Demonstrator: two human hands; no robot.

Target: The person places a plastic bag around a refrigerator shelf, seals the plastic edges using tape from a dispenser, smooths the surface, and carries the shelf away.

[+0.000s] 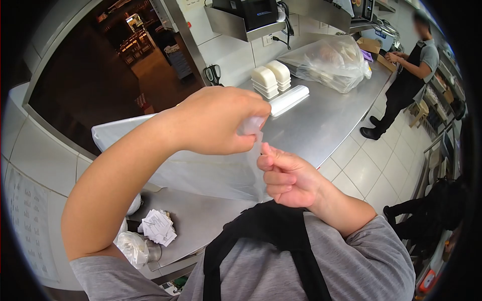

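Note:
My left hand [216,120] is raised at the middle of the view, its fingers pinching a gathered edge of a large translucent plastic sheet or bag [201,173]. Just below and to the right, my right hand [291,178] has its fingers curled and its thumb and forefinger closed on the same plastic edge. The plastic stretches leftward under my left forearm, over the steel counter [331,115]. Beyond my hands lie a white wrapped roll [290,101] and two stacks of white containers [265,81].
A big clear bag [329,62] lies farther back. Black scissors [213,74] hang on the wall. Crumpled papers [158,227] and a bagged metal container [138,248] stand lower left. A person in a black apron [414,67] stands at the counter's far end.

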